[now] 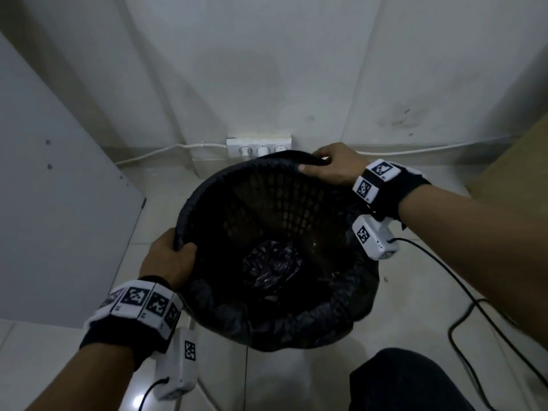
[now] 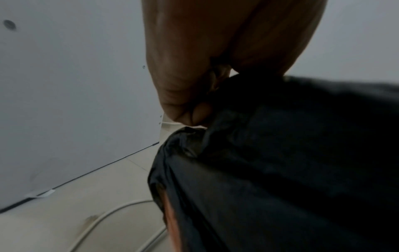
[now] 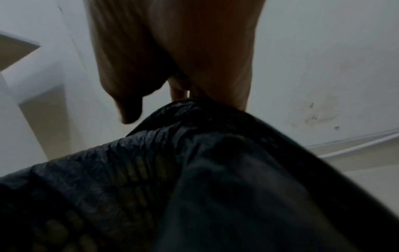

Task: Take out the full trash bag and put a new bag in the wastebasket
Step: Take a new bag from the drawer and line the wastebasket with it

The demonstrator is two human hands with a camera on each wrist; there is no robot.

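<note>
A dark mesh wastebasket (image 1: 284,209) stands on the tiled floor. A thin black bag (image 1: 296,321) is spread over its rim, with a crumpled part (image 1: 271,266) lying at the bottom. My left hand (image 1: 172,256) grips the bag's edge at the near left rim, fingers curled round the film (image 2: 226,105). My right hand (image 1: 329,164) holds the bag's edge at the far right rim, thumb inside; the right wrist view shows the film (image 3: 194,119) under the fingers and mesh holes through it.
A white wall with a power strip (image 1: 258,146) and its cable is just behind the basket. A grey panel (image 1: 53,203) stands to the left, a brown board (image 1: 516,161) at the right. Black cables (image 1: 462,292) run over the floor. My dark-clothed knee (image 1: 415,381) is at the bottom.
</note>
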